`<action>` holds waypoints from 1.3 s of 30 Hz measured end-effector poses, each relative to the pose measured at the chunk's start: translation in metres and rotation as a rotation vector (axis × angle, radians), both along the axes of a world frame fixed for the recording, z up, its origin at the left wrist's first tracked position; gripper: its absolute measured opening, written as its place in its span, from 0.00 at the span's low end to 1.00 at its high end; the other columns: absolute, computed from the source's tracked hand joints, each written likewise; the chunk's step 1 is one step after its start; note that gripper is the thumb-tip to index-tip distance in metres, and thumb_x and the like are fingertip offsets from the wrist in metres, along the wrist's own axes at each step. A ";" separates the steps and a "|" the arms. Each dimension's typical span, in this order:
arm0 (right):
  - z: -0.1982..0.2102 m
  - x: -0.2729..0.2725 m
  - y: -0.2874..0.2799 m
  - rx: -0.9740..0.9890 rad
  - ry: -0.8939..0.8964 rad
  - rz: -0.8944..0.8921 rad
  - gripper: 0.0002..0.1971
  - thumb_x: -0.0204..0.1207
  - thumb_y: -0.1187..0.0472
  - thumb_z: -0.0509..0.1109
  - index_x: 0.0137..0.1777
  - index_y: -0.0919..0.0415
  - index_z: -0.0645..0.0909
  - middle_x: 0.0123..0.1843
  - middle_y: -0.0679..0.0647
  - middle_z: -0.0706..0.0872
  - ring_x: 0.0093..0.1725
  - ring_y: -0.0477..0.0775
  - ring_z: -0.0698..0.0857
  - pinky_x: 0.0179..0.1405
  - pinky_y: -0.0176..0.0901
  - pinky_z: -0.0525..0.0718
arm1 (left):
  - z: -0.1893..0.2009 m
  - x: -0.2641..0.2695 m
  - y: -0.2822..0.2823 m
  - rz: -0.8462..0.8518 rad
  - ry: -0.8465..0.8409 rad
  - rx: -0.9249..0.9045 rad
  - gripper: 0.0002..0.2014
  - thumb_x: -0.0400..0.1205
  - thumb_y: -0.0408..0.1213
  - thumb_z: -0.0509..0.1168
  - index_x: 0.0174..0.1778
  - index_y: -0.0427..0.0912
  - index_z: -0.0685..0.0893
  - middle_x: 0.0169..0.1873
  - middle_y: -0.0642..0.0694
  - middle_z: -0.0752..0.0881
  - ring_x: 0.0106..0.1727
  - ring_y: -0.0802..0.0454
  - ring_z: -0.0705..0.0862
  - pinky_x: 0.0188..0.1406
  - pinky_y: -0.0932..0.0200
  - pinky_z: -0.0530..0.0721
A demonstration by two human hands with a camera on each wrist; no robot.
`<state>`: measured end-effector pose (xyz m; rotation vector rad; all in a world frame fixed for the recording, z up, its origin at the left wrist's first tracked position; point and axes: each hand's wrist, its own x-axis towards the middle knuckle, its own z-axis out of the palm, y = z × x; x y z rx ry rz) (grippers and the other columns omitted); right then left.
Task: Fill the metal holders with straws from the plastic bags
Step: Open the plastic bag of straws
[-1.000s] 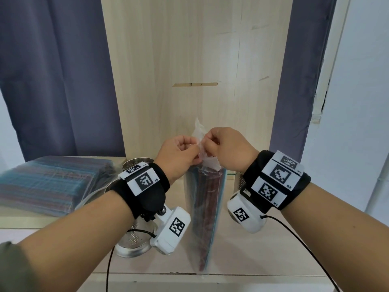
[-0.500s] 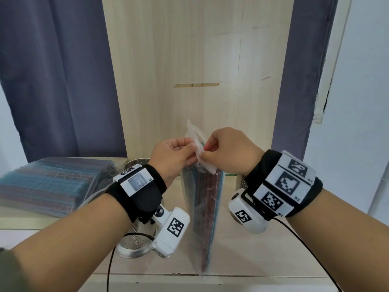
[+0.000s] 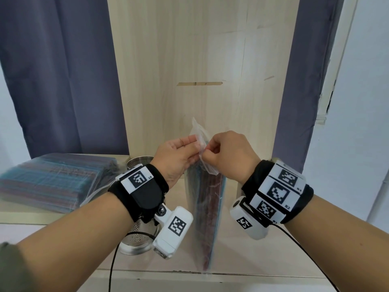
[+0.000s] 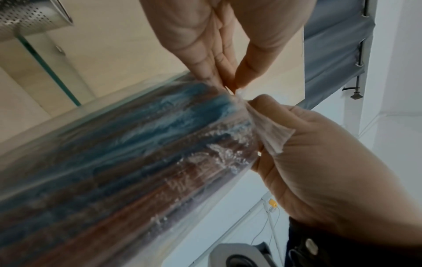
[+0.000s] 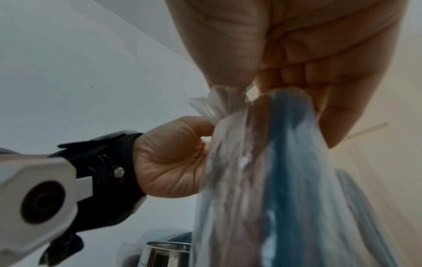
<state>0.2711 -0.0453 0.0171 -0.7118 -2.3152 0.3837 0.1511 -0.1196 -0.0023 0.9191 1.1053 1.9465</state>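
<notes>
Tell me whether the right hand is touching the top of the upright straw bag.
Touching. The left wrist view shows the right hand pinching the crumpled top flap of the straw bag; the head view agrees.

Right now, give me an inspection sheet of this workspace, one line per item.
Surface: pale wooden shelf, backed by an upright wood panel.
Job's things: clear bag of straws stands upright on the shelf, its top pinched by both hands; a stack of bagged straws lies at the left; one perforated metal holder sits under the left wrist, a second holder stands behind it.
Clutter: nothing seen.
Grippers: left hand and right hand each pinch the bag's top edge.
Cables: a black cable hangs below the left wrist, another runs from the right wrist camera.
Surroundings: dark blue curtains on both sides, white wall at the right.
</notes>
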 end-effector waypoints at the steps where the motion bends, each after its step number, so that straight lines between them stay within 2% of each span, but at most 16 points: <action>1: -0.002 -0.001 0.001 -0.012 0.023 0.014 0.07 0.75 0.56 0.72 0.42 0.59 0.85 0.36 0.50 0.86 0.35 0.48 0.82 0.33 0.35 0.77 | -0.001 0.000 0.000 0.000 0.005 0.002 0.08 0.81 0.22 0.65 0.54 0.34 0.82 0.43 0.40 0.89 0.38 0.56 0.90 0.40 0.67 0.88; 5: -0.009 -0.003 0.006 -0.079 0.108 0.092 0.05 0.77 0.58 0.69 0.42 0.58 0.83 0.34 0.47 0.83 0.32 0.42 0.79 0.30 0.26 0.74 | -0.003 -0.002 0.000 -0.008 0.022 0.006 0.10 0.82 0.22 0.62 0.59 0.30 0.81 0.47 0.38 0.88 0.42 0.55 0.89 0.45 0.66 0.88; 7: -0.012 -0.003 0.010 -0.147 0.139 0.140 0.06 0.80 0.60 0.68 0.42 0.58 0.82 0.33 0.45 0.82 0.30 0.41 0.77 0.29 0.26 0.73 | -0.003 -0.003 0.001 -0.017 0.035 0.013 0.11 0.83 0.21 0.60 0.60 0.29 0.80 0.47 0.38 0.88 0.42 0.54 0.89 0.45 0.66 0.88; 10: -0.014 -0.001 0.016 -0.261 0.122 0.235 0.08 0.83 0.61 0.65 0.47 0.63 0.83 0.37 0.53 0.83 0.35 0.48 0.79 0.38 0.37 0.78 | -0.003 -0.002 -0.001 -0.022 0.044 0.039 0.09 0.83 0.21 0.59 0.55 0.31 0.81 0.45 0.38 0.88 0.40 0.56 0.90 0.44 0.66 0.88; 12: -0.015 -0.001 0.018 -0.299 0.126 0.265 0.09 0.83 0.60 0.65 0.48 0.64 0.83 0.40 0.58 0.84 0.38 0.53 0.80 0.43 0.44 0.79 | -0.004 -0.002 -0.001 0.050 0.087 0.028 0.07 0.83 0.23 0.63 0.54 0.35 0.82 0.46 0.39 0.88 0.41 0.54 0.90 0.46 0.63 0.89; 14: -0.016 -0.002 0.018 -0.296 0.166 0.246 0.09 0.83 0.60 0.65 0.43 0.62 0.81 0.37 0.58 0.83 0.36 0.53 0.79 0.40 0.45 0.78 | -0.007 -0.003 -0.002 0.291 0.363 -0.036 0.06 0.81 0.33 0.69 0.52 0.43 0.83 0.45 0.43 0.88 0.42 0.52 0.88 0.47 0.58 0.89; 16: -0.018 -0.004 0.018 -0.286 0.214 0.216 0.09 0.83 0.61 0.65 0.40 0.59 0.79 0.33 0.55 0.82 0.33 0.50 0.78 0.37 0.42 0.77 | -0.007 -0.001 -0.010 0.521 0.694 -0.098 0.09 0.76 0.48 0.73 0.43 0.48 0.81 0.36 0.50 0.85 0.35 0.54 0.84 0.37 0.58 0.86; 17: -0.018 -0.005 0.018 -0.288 0.233 0.206 0.09 0.82 0.61 0.66 0.39 0.58 0.79 0.32 0.54 0.82 0.32 0.49 0.78 0.36 0.40 0.77 | -0.006 0.000 -0.014 0.541 0.796 -0.122 0.13 0.74 0.52 0.73 0.37 0.48 0.80 0.29 0.53 0.82 0.29 0.56 0.79 0.31 0.59 0.81; 19: -0.019 -0.006 0.018 -0.318 0.264 0.192 0.09 0.82 0.62 0.67 0.39 0.56 0.80 0.32 0.52 0.83 0.30 0.46 0.78 0.34 0.37 0.76 | -0.002 0.004 -0.020 0.407 0.872 -0.199 0.17 0.71 0.56 0.73 0.31 0.47 0.80 0.21 0.57 0.76 0.23 0.60 0.73 0.25 0.63 0.74; 21: -0.019 -0.007 0.018 -0.344 0.298 0.191 0.09 0.81 0.62 0.68 0.39 0.54 0.80 0.32 0.50 0.83 0.29 0.43 0.78 0.32 0.34 0.75 | 0.000 0.006 -0.022 0.283 0.849 -0.259 0.16 0.70 0.53 0.74 0.30 0.46 0.81 0.19 0.58 0.75 0.22 0.61 0.71 0.25 0.65 0.72; 24: -0.019 -0.009 0.016 -0.379 0.369 0.189 0.06 0.80 0.63 0.70 0.41 0.55 0.83 0.32 0.50 0.85 0.25 0.38 0.79 0.29 0.31 0.76 | 0.002 0.007 -0.021 0.254 0.843 -0.283 0.13 0.71 0.49 0.75 0.32 0.43 0.85 0.20 0.56 0.77 0.23 0.60 0.72 0.26 0.65 0.72; 28: -0.018 -0.006 0.012 -0.476 0.480 0.206 0.04 0.78 0.65 0.73 0.42 0.59 0.83 0.32 0.56 0.85 0.27 0.46 0.81 0.29 0.35 0.79 | 0.003 0.006 -0.018 0.264 0.836 -0.298 0.11 0.72 0.45 0.73 0.30 0.41 0.87 0.19 0.55 0.79 0.21 0.59 0.73 0.28 0.63 0.75; 31: -0.016 -0.002 0.011 -0.541 0.527 0.219 0.05 0.77 0.65 0.74 0.42 0.58 0.82 0.30 0.55 0.84 0.24 0.47 0.80 0.26 0.35 0.78 | 0.002 0.004 -0.014 0.223 0.811 -0.311 0.10 0.76 0.38 0.69 0.29 0.43 0.87 0.25 0.49 0.83 0.27 0.56 0.78 0.33 0.58 0.78; 34: -0.014 0.003 0.011 -0.586 0.540 0.264 0.04 0.78 0.65 0.73 0.43 0.59 0.81 0.30 0.55 0.85 0.24 0.46 0.80 0.28 0.38 0.79 | 0.000 0.003 -0.014 0.170 0.753 -0.280 0.11 0.81 0.36 0.66 0.38 0.33 0.88 0.30 0.45 0.83 0.31 0.57 0.78 0.30 0.66 0.76; 36: -0.014 0.007 0.012 -0.534 0.518 0.292 0.04 0.78 0.65 0.72 0.43 0.57 0.82 0.33 0.56 0.85 0.27 0.46 0.81 0.32 0.38 0.79 | -0.001 0.003 -0.014 0.171 0.739 -0.255 0.12 0.83 0.36 0.65 0.42 0.32 0.88 0.31 0.47 0.83 0.29 0.60 0.77 0.27 0.72 0.74; 39: -0.012 0.014 0.009 -0.235 0.399 0.206 0.05 0.79 0.59 0.72 0.41 0.53 0.84 0.35 0.50 0.85 0.34 0.45 0.80 0.38 0.37 0.78 | -0.002 0.005 -0.014 0.179 0.718 -0.197 0.10 0.83 0.37 0.65 0.37 0.46 0.87 0.26 0.58 0.82 0.26 0.66 0.76 0.28 0.72 0.73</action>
